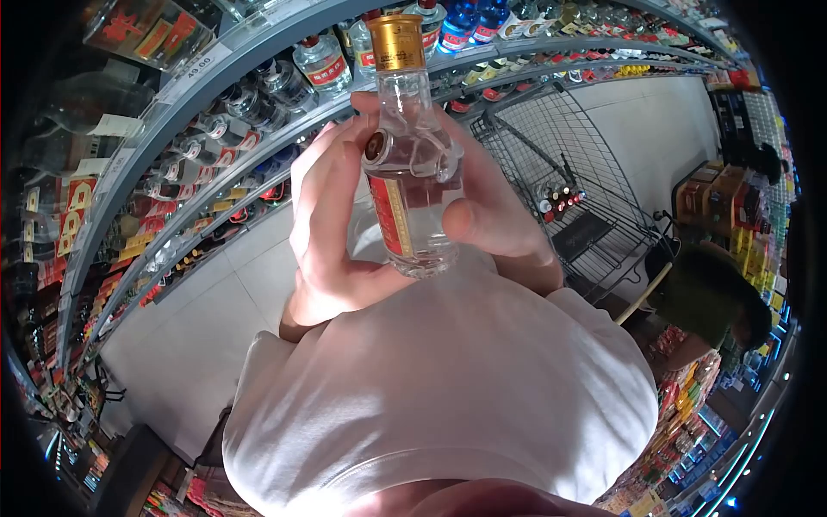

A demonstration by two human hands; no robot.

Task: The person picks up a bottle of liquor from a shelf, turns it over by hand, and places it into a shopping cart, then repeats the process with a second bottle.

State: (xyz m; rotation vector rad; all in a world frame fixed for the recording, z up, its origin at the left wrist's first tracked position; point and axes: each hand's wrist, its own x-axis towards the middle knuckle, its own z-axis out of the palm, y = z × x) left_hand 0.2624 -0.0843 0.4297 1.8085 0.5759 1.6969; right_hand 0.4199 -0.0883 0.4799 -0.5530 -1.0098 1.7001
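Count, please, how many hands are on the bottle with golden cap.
2: the left hand at the left side of the bottle, the right hand at its right. Some fingers are partly hidden.

Shelves (258, 34) ahead; cart (581, 237) right; floor (189, 323) left.

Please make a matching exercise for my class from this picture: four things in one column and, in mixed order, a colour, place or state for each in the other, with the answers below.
Things
1. Cap of the held bottle
2. Shirt
3. Wire cart
4. Left hand

Descriptions
A. White
B. Right of the hands, with small bottles inside
C. At the bottle's left side
D. Gold

Answers: 1-D, 2-A, 3-B, 4-C
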